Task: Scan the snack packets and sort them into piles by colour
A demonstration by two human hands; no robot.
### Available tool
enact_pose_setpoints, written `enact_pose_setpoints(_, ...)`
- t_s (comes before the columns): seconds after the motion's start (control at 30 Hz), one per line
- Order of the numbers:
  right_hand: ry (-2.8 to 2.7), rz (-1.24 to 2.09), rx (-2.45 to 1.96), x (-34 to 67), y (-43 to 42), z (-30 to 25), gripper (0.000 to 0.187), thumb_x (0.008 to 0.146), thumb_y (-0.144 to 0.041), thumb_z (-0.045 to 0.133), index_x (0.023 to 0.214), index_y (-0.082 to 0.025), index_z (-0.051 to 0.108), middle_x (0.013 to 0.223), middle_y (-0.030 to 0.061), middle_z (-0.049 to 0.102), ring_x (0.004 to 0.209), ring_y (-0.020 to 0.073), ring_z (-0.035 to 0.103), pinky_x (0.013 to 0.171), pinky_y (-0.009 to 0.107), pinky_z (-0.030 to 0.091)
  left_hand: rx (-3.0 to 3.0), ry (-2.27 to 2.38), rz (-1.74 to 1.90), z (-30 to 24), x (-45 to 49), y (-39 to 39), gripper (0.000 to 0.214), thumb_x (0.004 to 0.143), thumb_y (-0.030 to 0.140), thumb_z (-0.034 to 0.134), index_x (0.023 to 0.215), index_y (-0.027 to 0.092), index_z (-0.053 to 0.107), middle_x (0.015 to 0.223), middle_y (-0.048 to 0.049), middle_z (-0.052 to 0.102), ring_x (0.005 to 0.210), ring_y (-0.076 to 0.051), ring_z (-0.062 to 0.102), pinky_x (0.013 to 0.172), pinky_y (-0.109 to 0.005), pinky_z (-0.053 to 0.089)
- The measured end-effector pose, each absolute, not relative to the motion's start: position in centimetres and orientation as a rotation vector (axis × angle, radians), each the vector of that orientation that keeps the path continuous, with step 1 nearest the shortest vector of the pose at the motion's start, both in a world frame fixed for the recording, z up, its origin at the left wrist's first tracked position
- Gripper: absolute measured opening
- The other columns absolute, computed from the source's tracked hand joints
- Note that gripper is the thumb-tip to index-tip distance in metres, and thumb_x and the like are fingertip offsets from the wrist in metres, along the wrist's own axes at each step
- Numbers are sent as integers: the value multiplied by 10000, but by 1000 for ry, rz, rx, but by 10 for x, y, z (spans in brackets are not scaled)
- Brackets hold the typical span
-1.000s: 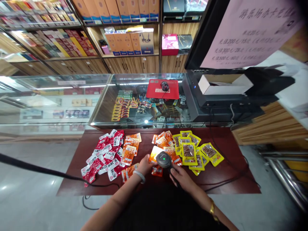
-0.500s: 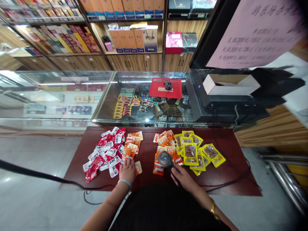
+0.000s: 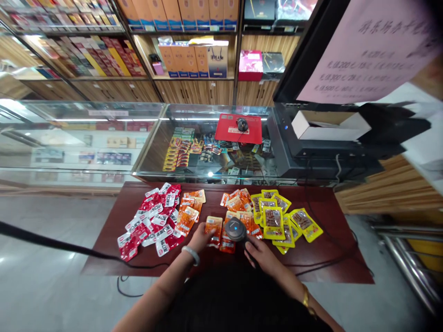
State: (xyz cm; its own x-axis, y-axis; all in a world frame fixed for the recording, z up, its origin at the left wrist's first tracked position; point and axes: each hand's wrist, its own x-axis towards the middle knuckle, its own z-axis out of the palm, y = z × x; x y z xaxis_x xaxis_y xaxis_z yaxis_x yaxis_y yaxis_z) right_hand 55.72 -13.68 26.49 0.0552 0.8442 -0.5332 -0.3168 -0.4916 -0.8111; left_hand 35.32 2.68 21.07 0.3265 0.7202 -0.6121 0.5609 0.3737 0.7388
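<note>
My left hand (image 3: 201, 238) pinches an orange snack packet (image 3: 213, 229) and holds it just left of a black handheld barcode scanner (image 3: 236, 228). My right hand (image 3: 260, 254) is wrapped round the scanner's handle, its head pointing up with a small blue light. Both hover over a dark red table (image 3: 321, 258). A pile of red and white packets (image 3: 148, 226) lies to the left, with a few orange ones (image 3: 189, 210) beside it. More orange packets (image 3: 238, 203) and yellow packets (image 3: 277, 219) lie to the right.
A glass display counter (image 3: 207, 147) stands behind the table, with a red mouse pad and mouse (image 3: 239, 127) on top. A black monitor with a pink paper notice (image 3: 367, 50) is at the right. Black cables (image 3: 69, 249) run across the table and floor. Shelves of boxes fill the back wall.
My left hand went left to the orange pile, laid a packet down, then came back toward the scanner holding another orange packet. My right hand kept the scanner in place.
</note>
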Motion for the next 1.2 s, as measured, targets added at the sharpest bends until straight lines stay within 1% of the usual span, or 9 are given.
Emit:
enact_pose_setpoints(0.13, -576, 1584, -1405, 557, -134, 270, 625, 828, -677, 563, 1210, -184, 552, 526, -97, 421, 408, 78, 365, 398, 195, 275, 1255, 1049, 202, 214, 381, 26, 453, 661, 278, 739, 1041, 153, 526, 1019, -84, 705, 922, -204, 670, 816, -322, 529)
enact_pose_setpoints(0.3, -526, 1576, -1405, 558, -133, 279, 646, 787, -726, 566, 1140, -185, 565, 521, -105, 382, 404, 80, 354, 387, 196, 290, 1529, 1061, 156, 215, 393, 28, 371, 671, 232, 718, 997, 153, 560, 950, -52, 696, 860, -181, 647, 788, -309, 523)
enact_pose_setpoints(0.47, -485, 1581, -1406, 559, -133, 291, 676, 751, -748, 588, 1110, -176, 556, 520, -105, 392, 397, 71, 330, 389, 194, 288, 1401, 1032, 161, 213, 412, 21, 415, 682, 161, 711, 1075, 156, 574, 1027, -64, 712, 943, -180, 660, 864, -305, 521)
enact_pose_setpoints(0.67, -490, 1609, -1388, 553, -122, 288, 663, 752, -740, 599, 1121, -191, 564, 510, -102, 380, 402, 87, 344, 385, 200, 262, 1314, 869, 228, 221, 430, 28, 622, 694, 241, 751, 1269, 130, 541, 1173, -124, 682, 1031, -219, 650, 954, -363, 497)
enact_pose_setpoints(0.83, -701, 1619, -1375, 542, -98, 281, 542, 826, -686, 563, 1038, -188, 608, 534, -71, 450, 410, 86, 357, 407, 214, 253, 1781, 1479, 159, 231, 364, 60, 432, 781, 276, 662, 1191, 171, 577, 1168, -114, 649, 1128, -253, 580, 1003, -405, 427)
enact_pose_setpoints(0.97, -831, 1664, -1355, 530, -85, 274, 526, 860, -657, 544, 1059, -173, 591, 552, -70, 468, 410, 83, 378, 417, 217, 281, 2065, 1966, -86, 238, 306, 70, 647, 775, 401, 646, 1340, 140, 469, 1364, -185, 499, 1279, -360, 427, 1029, -475, 357)
enact_pose_setpoints(1.03, -842, 1691, -1354, 524, -81, 271, 537, 860, -662, 539, 1081, -174, 575, 546, -78, 470, 400, 81, 382, 410, 212, 287, 2079, 2005, -248, 238, 293, 70, 666, 758, 431, 640, 1335, 140, 477, 1380, -193, 476, 1278, -379, 414, 1003, -468, 364)
enact_pose_setpoints(1.1, -853, 1709, -1361, 518, -78, 270, 551, 847, -678, 542, 1071, -176, 571, 540, -83, 471, 390, 78, 383, 400, 207, 286, 2101, 1980, -355, 236, 288, 69, 593, 765, 421, 617, 1282, 150, 519, 1359, -189, 492, 1259, -372, 430, 982, -456, 369)
enact_pose_setpoints(1.2, -861, 1737, -1376, 513, -75, 273, 586, 822, -705, 548, 1063, -171, 567, 533, -87, 469, 381, 76, 384, 391, 203, 289, 2153, 1897, -408, 233, 287, 68, 452, 802, 347, 570, 1207, 149, 553, 1234, -174, 583, 1185, -334, 500, 954, -426, 384)
